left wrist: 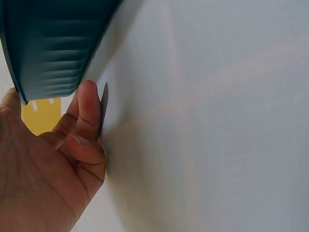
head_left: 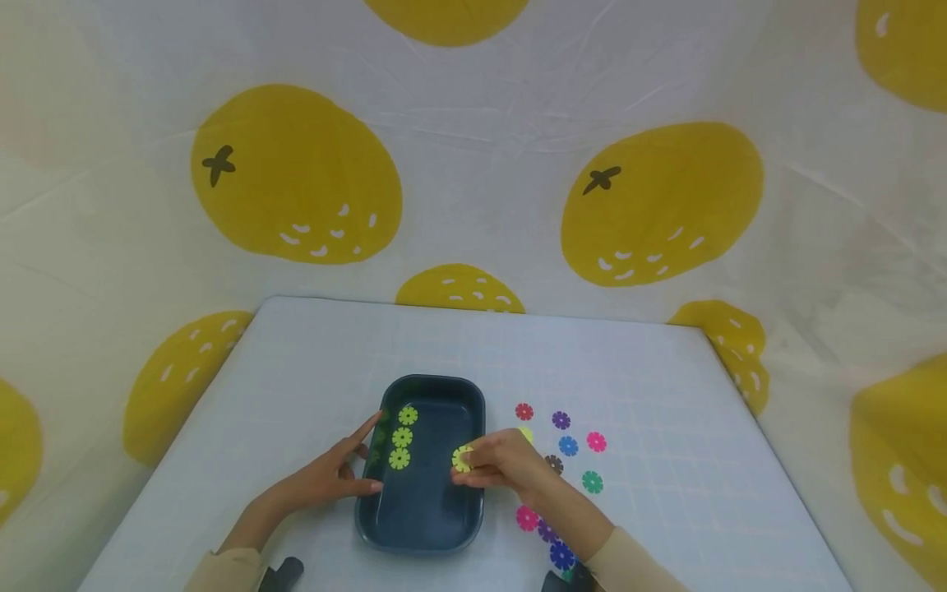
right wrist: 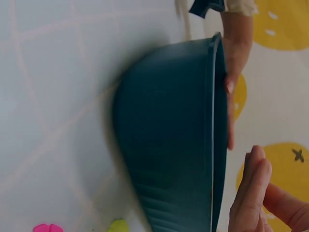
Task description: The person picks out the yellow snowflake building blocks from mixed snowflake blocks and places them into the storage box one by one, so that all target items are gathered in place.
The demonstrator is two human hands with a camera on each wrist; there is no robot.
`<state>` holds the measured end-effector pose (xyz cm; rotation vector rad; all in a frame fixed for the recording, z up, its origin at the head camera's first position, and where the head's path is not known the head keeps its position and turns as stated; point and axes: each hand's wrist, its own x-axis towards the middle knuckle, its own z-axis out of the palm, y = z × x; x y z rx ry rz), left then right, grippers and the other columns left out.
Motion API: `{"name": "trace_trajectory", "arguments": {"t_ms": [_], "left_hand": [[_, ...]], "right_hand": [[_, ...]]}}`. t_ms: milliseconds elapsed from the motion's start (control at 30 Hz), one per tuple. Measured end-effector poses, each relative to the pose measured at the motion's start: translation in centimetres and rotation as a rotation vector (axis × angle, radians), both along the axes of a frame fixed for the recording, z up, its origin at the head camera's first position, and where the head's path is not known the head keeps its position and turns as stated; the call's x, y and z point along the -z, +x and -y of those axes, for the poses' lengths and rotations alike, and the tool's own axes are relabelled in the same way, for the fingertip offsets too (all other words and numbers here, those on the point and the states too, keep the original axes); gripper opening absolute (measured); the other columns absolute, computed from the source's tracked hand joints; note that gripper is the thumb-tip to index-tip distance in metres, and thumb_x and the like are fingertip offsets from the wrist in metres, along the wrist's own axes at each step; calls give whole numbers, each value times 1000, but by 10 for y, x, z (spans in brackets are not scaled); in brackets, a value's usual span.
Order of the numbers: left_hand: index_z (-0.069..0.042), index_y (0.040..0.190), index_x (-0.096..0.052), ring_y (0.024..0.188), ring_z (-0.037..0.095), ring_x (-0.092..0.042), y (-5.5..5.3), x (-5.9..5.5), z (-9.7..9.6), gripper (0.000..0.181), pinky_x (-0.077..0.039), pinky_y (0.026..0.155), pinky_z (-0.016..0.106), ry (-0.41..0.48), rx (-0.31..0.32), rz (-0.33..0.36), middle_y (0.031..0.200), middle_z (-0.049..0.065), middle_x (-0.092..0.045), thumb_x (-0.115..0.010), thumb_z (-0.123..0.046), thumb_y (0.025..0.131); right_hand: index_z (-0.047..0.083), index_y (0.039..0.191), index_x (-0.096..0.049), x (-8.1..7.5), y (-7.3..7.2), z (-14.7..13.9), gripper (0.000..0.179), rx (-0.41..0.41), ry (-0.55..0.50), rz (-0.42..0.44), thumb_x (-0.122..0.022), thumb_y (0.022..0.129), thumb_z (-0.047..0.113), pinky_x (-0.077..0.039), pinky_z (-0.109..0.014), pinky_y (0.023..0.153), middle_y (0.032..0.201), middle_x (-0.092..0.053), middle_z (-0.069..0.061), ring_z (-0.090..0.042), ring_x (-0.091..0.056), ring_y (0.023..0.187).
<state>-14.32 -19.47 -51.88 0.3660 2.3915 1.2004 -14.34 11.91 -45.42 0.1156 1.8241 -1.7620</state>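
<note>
In the head view, three yellow-green flower-shaped discs (head_left: pixel 402 437) lie in a column inside the dark blue-green tray (head_left: pixel 432 526), near its left wall. My right hand (head_left: pixel 506 462) pinches another yellow-green disc (head_left: pixel 462 459) between thumb and fingers over the tray's right side. On the left rim my left hand (head_left: pixel 325 477) rests with index finger and thumb spread. The left wrist view shows that hand's other fingers (left wrist: pixel 89 108) bent loosely below the rim, beside the tray's ribbed wall (left wrist: pixel 63 53). In the right wrist view, the pinched disc is hidden behind the fingers (right wrist: pixel 251 193).
Right of the tray, several flower discs are scattered on the white table (head_left: pixel 666 460), including a red one (head_left: pixel 524 411), a blue one (head_left: pixel 568 446), a green one (head_left: pixel 592 482) and a pink one (head_left: pixel 527 518). A fruit-patterned cloth (head_left: pixel 481 164) hangs behind the table.
</note>
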Motion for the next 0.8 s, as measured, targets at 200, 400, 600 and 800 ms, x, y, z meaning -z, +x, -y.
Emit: {"name": "trace_trajectory", "arguments": {"t_ms": [200,400,600,800], "left_hand": [[-34,160,-5,79,19,-50,0,0,0,103,-43,66,28,7,7,-11,126,18,-48,-77,-36,86],[-35,160,-5,80,19,-51,0,-2,-1,104,-43,67,30,-4,-4,1,127,17,-49,-78,-37,85],[-36,160,-6,79,20,-51,1,-3,-2,105,-43,67,32,-13,-19,14,126,16,-50,-79,-38,84],[-34,160,-6,79,20,-51,0,-2,-2,104,-43,67,31,-10,-14,9,126,17,-50,-78,-38,85]], "right_hand": [[-6,109,-69,-5,-4,8,26,-31,-3,-21,-69,92,13,-56,-25,68,96,-75,-19,-25,-75,86],[-6,107,-70,-6,-7,14,24,-53,10,-21,-70,92,13,-56,-26,68,95,-75,-19,-26,-75,85],[-6,106,-72,-10,-8,20,22,-91,7,-7,-70,91,11,-56,-27,67,93,-75,-20,-27,-75,85],[-6,103,-73,-14,-11,28,20,-134,-3,14,-70,90,9,-56,-26,62,90,-74,-21,-28,-75,83]]}}
